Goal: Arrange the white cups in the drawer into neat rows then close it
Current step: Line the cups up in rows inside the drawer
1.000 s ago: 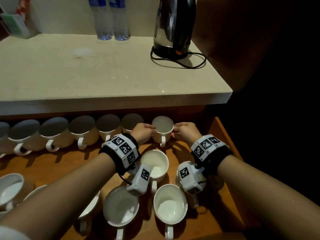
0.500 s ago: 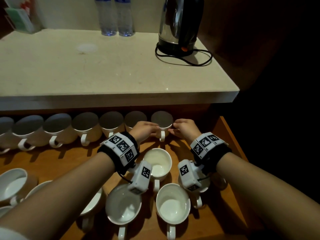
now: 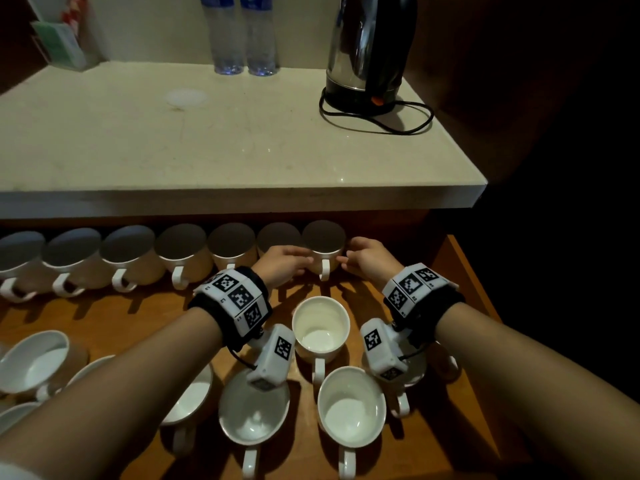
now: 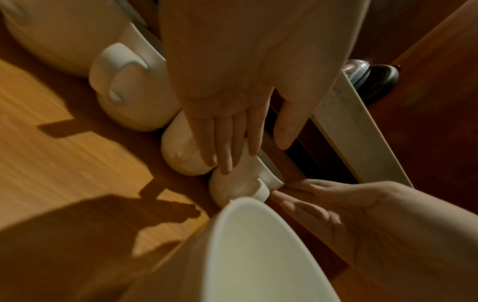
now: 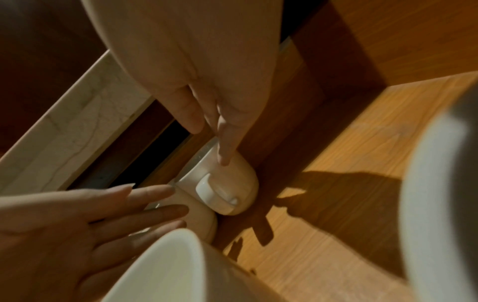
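The open wooden drawer (image 3: 104, 317) holds a back row of several white cups, handles toward me. The rightmost cup (image 3: 323, 251) of that row stands between my hands. My left hand (image 3: 304, 261) touches its left side with straight fingers (image 4: 222, 151). My right hand (image 3: 346, 259) touches its right side with a straight finger (image 5: 225, 147). In the left wrist view that cup (image 4: 240, 181) stands against its neighbour (image 4: 181, 151). Several loose cups lie unaligned in front, among them one (image 3: 320, 327) between my wrists and two nearer ones (image 3: 254, 410) (image 3: 351, 407).
The stone counter (image 3: 207, 150) overhangs the back row, so its edge sits just above the cup rims. A kettle (image 3: 370, 53) with its cord and two water bottles (image 3: 242, 32) stand on it. The drawer's right wall (image 3: 464, 271) is close to my right wrist.
Both hands have slid the rightmost cup away from me, into line with the back row and under the counter edge. The front cups have not moved.
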